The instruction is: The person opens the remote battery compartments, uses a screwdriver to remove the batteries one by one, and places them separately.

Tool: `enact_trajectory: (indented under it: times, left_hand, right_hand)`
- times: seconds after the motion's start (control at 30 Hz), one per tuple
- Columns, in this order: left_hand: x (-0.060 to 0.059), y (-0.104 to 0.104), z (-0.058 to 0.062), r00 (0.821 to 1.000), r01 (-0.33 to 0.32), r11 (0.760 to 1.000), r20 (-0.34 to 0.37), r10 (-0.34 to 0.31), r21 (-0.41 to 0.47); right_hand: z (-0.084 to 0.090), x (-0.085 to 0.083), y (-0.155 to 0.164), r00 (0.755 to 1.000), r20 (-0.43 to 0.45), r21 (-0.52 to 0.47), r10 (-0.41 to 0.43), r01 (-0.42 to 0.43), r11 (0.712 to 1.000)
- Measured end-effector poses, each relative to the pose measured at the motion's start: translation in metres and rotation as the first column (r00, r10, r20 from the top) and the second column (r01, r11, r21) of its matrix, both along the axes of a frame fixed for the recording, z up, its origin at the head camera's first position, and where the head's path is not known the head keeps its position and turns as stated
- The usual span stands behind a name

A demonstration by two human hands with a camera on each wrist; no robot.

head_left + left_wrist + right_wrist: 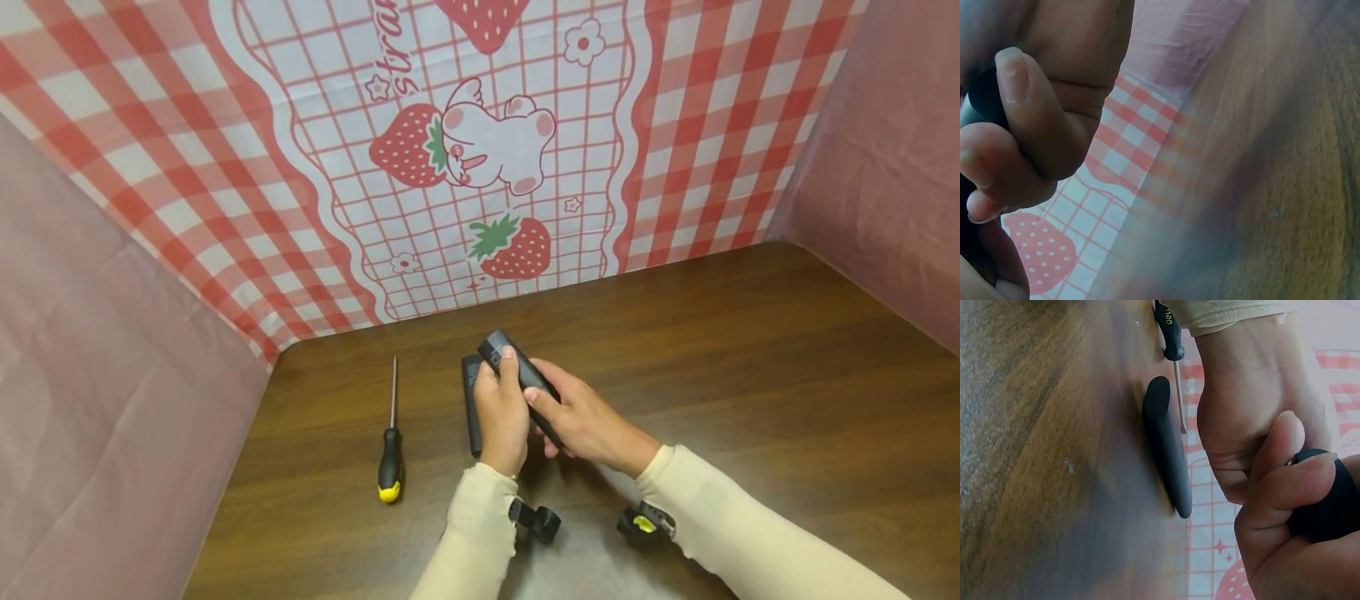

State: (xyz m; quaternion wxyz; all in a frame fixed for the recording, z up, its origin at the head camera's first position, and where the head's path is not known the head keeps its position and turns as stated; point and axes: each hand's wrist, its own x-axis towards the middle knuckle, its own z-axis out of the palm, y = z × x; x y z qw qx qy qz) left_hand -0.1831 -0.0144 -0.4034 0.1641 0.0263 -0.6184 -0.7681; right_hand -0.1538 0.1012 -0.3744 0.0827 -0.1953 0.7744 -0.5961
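Both hands grip a black oblong case (527,372) with rounded edges and pale markings near its far end. My left hand (504,418) holds its left side, the thumb lying along the top. From the right, my right hand (596,423) wraps its near part, thumb on top and fingers curled beneath. In the right wrist view the curled fingers surround the dark end of the case (1322,512). A second, similar black case (472,412) lies on the table beside my left hand, partly hidden by it; its oval end shows in the right wrist view.
A screwdriver (390,462) with a black and yellow handle lies left of the hands, tip pointing away. The wooden table (720,350) meets a red-checked strawberry cloth (697,150) at the back. Pink cloth (112,375) hangs at both sides.
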Motion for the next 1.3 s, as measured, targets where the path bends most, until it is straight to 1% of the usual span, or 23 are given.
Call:
enact_trajectory:
  times: [0.23,0.37,0.63,0.97,1.17,1.3]
  left_hand:
    - [-0.0014,-0.0009,-0.0024,1.000,-0.002,1.000,0.005,0.002,0.011]
    - [-0.0021,-0.0012,-0.0029,1.000,-0.005,1.000,0.003,0.005,0.010]
    - [-0.0012,-0.0023,-0.0025,1.000,0.002,1.000,0.000,-0.002,0.006]
    - [-0.0017,-0.0021,-0.0040,1.000,0.020,0.999,0.000,-0.020,0.025]
    - [-0.0029,-0.0018,-0.0059,1.000,0.013,1.000,-0.003,-0.013,0.011]
    - [-0.0029,-0.0022,-0.0074,1.000,0.003,1.000,-0.011,-0.003,0.005]
  right_hand:
    - [0.0006,0.0006,-0.0002,1.000,0.002,0.018,0.002,-0.002,1.000]
    - [0.0005,0.0011,-0.0010,1.000,0.010,0.008,0.001,-0.001,1.000]
    - [-0.0002,0.0000,0.0004,0.999,0.033,0.020,-0.006,0.006,1.000]
    - [0.0001,-0.0008,0.0003,0.998,0.063,0.015,-0.013,0.012,1.000]
    - [-0.0013,-0.0010,0.0007,0.996,0.084,0.011,-0.024,0.023,1.000]
    - [-0.0025,-0.0007,0.0008,0.996,0.085,0.001,-0.014,0.014,1.000]
